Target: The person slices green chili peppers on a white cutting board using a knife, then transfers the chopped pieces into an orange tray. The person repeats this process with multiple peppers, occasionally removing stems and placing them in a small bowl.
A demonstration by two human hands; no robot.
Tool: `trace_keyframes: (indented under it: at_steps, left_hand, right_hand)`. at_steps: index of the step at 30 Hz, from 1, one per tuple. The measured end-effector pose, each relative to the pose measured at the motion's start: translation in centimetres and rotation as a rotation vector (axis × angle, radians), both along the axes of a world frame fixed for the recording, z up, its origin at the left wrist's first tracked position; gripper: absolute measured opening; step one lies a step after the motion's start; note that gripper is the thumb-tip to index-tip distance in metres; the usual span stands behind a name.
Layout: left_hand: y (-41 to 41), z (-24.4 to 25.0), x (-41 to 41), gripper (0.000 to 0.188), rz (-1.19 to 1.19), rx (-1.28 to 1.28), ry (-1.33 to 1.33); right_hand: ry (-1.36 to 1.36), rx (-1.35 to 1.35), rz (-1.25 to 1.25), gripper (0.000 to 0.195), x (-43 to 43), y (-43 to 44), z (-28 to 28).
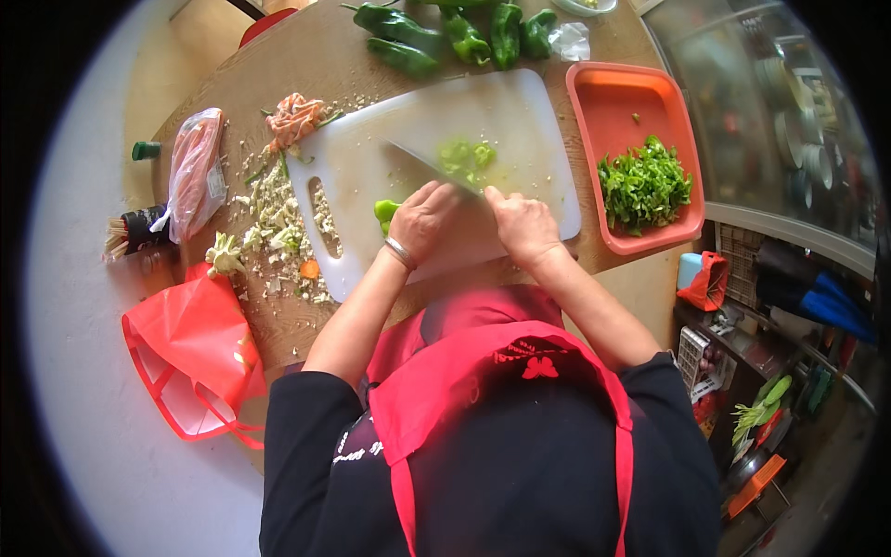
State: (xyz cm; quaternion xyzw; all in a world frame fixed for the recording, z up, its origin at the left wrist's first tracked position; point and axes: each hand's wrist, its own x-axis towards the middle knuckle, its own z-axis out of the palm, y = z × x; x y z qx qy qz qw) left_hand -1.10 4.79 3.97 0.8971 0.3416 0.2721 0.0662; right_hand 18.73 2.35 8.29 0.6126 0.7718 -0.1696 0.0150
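My right hand grips a kitchen knife whose blade slants up and left across a white plastic cutting board. Close against the blade, the fingers of my left hand are bent over a green pepper. Only the pepper's rounded end shows, left of the hand; the rest is hidden beneath it. Just beyond the blade lie cut pepper pieces, partly blurred. To the right, an orange-red plastic tray holds a heap of chopped green pepper.
Whole green peppers lie beyond the board on the round wooden table. Vegetable scraps and orange peelings border its left side. Farther left are a plastic-wrapped package, a chopstick holder and a red bag.
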Motion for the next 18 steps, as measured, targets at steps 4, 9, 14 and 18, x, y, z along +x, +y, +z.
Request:
trace_keyframes:
  at_steps: [4,9,14,18]
  left_hand:
    - [-0.9,-0.1,-0.2,0.030,0.039,-0.156,-0.072]
    - [-0.5,0.1,0.1,0.028,0.072,-0.104,-0.129]
    - [-0.9,-0.2,0.0,0.026,0.111,-0.169,-0.135]
    - [-0.9,-0.1,-0.2,0.028,0.110,-0.190,-0.154]
  right_hand:
    - [-0.004,0.069,-0.021,0.010,0.1,-2.2,2.1]
    - [0.018,0.021,-0.032,0.013,-0.7,-0.3,1.4]
    - [0.045,-0.037,-0.058,0.015,-0.7,-0.6,0.9]
    - [0.063,-0.070,-0.044,0.017,-1.4,-0.5,2.3]
